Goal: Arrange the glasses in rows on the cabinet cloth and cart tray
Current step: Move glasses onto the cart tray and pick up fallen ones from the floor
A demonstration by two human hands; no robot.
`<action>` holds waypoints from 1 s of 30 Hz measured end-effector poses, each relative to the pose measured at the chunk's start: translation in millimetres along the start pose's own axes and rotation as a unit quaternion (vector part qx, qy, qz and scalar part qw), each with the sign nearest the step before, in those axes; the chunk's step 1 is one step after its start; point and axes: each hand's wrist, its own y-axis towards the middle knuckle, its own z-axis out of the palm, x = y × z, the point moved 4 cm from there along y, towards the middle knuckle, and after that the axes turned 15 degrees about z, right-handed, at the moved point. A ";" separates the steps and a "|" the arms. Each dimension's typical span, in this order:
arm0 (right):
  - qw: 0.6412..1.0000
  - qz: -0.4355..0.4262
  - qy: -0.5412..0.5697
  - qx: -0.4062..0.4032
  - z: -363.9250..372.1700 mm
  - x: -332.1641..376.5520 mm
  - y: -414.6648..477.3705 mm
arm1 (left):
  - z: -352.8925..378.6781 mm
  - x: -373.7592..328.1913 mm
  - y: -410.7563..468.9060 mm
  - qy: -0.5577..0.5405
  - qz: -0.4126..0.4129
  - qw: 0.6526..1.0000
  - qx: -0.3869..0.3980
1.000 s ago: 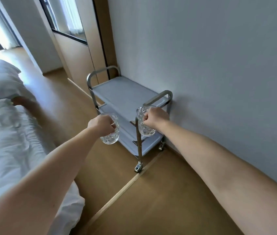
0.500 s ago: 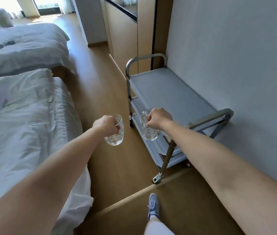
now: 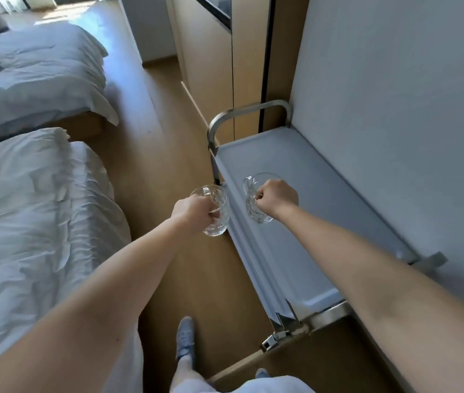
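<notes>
My left hand (image 3: 194,211) grips the handle of a clear cut-glass mug (image 3: 217,215), held upright over the floor just left of the cart's edge. My right hand (image 3: 277,198) grips a second glass mug (image 3: 253,205) by its handle, held above the grey top tray (image 3: 324,205) of the metal cart. Nothing stands on the tray. The cabinet cloth is not in view.
The cart stands against the grey wall (image 3: 409,95), with a steel handle (image 3: 249,112) at its far end and a caster (image 3: 272,340) near my feet. Two beds with white duvets (image 3: 32,211) fill the left side. A wooden wardrobe (image 3: 211,66) stands beyond the cart.
I have stepped closer to the cart. Both hands with their mugs have moved forward, and the right mug is now over the top tray.
</notes>
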 end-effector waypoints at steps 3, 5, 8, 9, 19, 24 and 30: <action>1.000 0.026 -0.004 0.002 5.7 15.7 41.6 | -9.8 18.0 51.0 0.058 0.065 0.996 0.023; 0.998 0.060 -0.005 -0.001 7.2 23.6 68.8 | -17.0 30.5 84.9 0.086 0.125 0.988 0.029; 0.992 0.123 0.013 -0.013 3.5 34.6 106.0 | -31.6 47.4 133.7 0.139 0.194 0.970 0.036; 0.989 0.143 0.019 -0.015 2.3 37.9 116.1 | -36.7 53.0 149.6 0.145 0.206 0.967 0.040; 0.955 0.286 0.072 -0.028 -12.3 23.5 206.3 | -63.3 47.7 299.1 0.169 0.336 0.926 0.035; 0.947 0.307 0.068 -0.064 -27.8 -12.4 261.3 | -68.6 23.6 369.2 0.148 0.352 0.923 0.035; 0.940 0.337 0.043 -0.022 -23.1 -45.9 319.2 | -60.8 0.0 439.6 0.140 0.350 0.925 0.055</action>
